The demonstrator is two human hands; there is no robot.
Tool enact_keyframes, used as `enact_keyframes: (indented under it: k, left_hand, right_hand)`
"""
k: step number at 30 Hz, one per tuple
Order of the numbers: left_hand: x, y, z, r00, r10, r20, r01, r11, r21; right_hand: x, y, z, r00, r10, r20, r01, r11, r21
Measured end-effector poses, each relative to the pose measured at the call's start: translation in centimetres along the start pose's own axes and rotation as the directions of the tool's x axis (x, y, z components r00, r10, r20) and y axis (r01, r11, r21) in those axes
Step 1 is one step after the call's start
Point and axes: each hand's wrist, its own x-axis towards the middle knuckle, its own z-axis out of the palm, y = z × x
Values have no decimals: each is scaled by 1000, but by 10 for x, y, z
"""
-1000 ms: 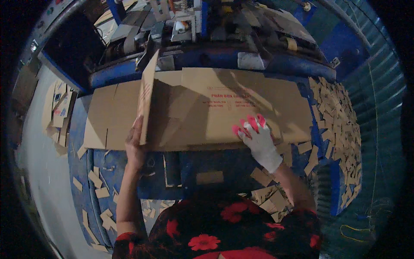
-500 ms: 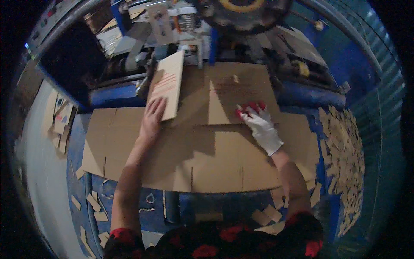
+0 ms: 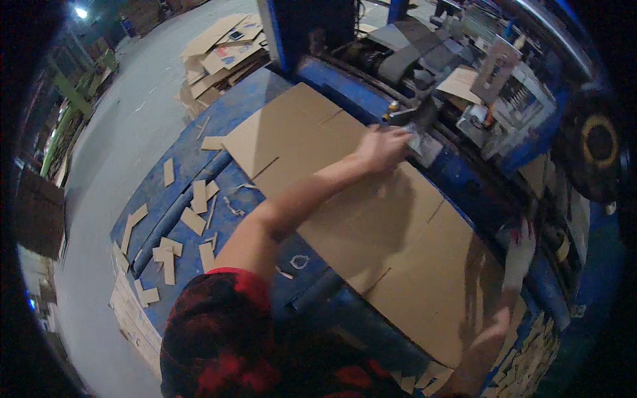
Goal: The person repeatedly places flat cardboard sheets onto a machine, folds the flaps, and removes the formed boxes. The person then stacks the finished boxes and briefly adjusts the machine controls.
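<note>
A large flat brown cardboard sheet (image 3: 345,199) with cut slots lies across the blue table in front of me. At its far edge, my bare left hand (image 3: 385,147) reaches to a small metal plate (image 3: 424,147) on the machine, fingers stretched out; whether they touch it is unclear. My right hand (image 3: 521,255), in a white glove with red fingertips, is beyond the sheet's right end, beside the machine's blue rail. It is smeared by motion, but its fingers look extended and nothing shows in them.
Cardboard offcuts (image 3: 194,220) are scattered on the blue table (image 3: 249,219) at left. More offcuts (image 3: 531,351) heap at lower right. A stack of cardboard (image 3: 222,56) stands at far left beside the grey floor (image 3: 113,219). A dark wheel (image 3: 597,142) hangs at right.
My view has swung left. Both hands have left the smaller cardboard pieces they rested on. The left now reaches toward the machine's metal plate, the right beside the blue rail.
</note>
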Motion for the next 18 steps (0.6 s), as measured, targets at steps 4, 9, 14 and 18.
enact_keyframes:
  k: [4, 9, 14, 18]
  left_hand:
    - [-161, -104, -87, 802, -587, -112, 597, 793, 120]
    - [-235, -145, -110, 534, -842, -81, 831, 505, 232]
    - [-248, -140, -108, 544, -839, -19, 819, 525, 233]
    - [-259, -153, -98, 538, -838, 93, 782, 537, 317]
  right_hand:
    - [-149, -10, -66, 936, 348, -48, -325, 910, 256]
    - [-280, -20, -128, 508, 859, 66, -715, 463, -524]
    - [-336, -33, -168, 311, 950, -7, -796, 257, -547]
    - [-366, -20, -187, 511, 852, 109, -852, 520, -68]
